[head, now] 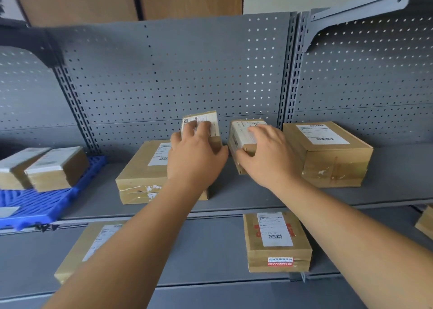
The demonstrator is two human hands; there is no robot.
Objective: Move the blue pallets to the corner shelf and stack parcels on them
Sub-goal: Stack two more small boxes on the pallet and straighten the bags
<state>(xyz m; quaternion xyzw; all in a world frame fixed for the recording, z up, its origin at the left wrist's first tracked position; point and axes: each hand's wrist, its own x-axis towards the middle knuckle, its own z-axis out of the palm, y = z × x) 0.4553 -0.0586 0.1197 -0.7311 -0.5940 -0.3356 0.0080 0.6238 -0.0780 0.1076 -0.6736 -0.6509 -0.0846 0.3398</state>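
A blue pallet (46,203) lies at the left end of the grey shelf (257,196), with two small brown parcels (56,168) on it. My left hand (196,154) grips a small labelled parcel (210,119) that sits on top of a wide flat parcel (140,175). My right hand (271,154) grips another small parcel (239,135) standing on the shelf just to the right. Both small parcels are partly covered by my fingers.
A bigger taped parcel (328,154) stands right of my right hand. On the lower shelf lie a parcel with a red sticker (276,243), a long one (93,245) under my left forearm and one at the right edge (425,222). A perforated back panel (175,74) closes the rear.
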